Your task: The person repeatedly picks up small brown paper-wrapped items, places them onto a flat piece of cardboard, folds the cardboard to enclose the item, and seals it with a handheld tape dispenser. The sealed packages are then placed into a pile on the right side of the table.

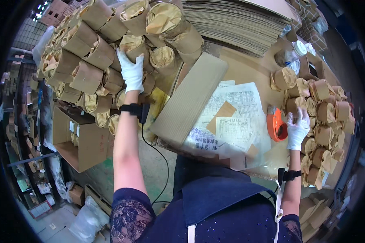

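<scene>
My left hand, in a white glove, is at a big stack of brown paper-wrapped cylinders. Its fingers and thumb straddle the near side of one paper-wrapped cylinder, whose folded end faces up. At the right, my gloved right hand has its fingers apart, the tips against or just short of a paper-wrapped cylinder in a smaller pile. Close to that hand's left side rests an orange tape dispenser. Whether the right fingertips touch the wrapping cannot be made out.
A long cardboard piece slants across the table beside printed sheets under clear plastic. Flat cardboard is stacked at the back. A lidded jar stands at the back right. An open carton sits below the left stack; a black cable hangs from my left wrist.
</scene>
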Demonstrator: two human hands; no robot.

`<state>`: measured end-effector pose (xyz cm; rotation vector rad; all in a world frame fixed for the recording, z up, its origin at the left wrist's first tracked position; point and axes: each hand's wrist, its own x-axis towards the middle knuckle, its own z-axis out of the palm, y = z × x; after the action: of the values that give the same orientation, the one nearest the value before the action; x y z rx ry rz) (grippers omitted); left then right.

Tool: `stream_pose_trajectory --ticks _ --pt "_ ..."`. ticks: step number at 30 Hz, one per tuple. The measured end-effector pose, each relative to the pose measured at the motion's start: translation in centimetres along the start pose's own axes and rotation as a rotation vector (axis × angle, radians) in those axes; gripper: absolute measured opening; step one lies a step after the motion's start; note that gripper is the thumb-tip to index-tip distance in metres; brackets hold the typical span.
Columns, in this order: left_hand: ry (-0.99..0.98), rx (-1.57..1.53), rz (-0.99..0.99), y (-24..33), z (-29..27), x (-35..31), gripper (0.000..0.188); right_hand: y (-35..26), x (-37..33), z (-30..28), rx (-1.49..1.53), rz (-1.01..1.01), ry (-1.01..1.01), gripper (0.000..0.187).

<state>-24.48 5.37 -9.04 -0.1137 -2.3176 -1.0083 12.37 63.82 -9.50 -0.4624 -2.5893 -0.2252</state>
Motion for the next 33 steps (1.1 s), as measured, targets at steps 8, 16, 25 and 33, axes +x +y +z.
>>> stream_pose_trajectory --ticks 8,16,25,33 --pt "-0.781 0.499 0.207 9.8 -7.2 -16.6 0.083 5.0 3.9 2.3 -0.051 -0.129 -0.398 0.088" --pt "-0.888 0.530 0.115 12.7 -8.7 -21.7 0.102 7.5 7.6 0.5 -0.079 -0.261 -0.656 0.102" --pt "-0.870 0.689 0.241 15.7 -9.2 -18.9 0.078 2.9 6.5 -6.0 -0.251 -0.014 -0.532 0.090" --pt "-1.339 0.374 0.262 23.9 -4.8 -33.9 0.051 -4.7 0.7 -12.7 1.180 0.737 -0.738 0.066"
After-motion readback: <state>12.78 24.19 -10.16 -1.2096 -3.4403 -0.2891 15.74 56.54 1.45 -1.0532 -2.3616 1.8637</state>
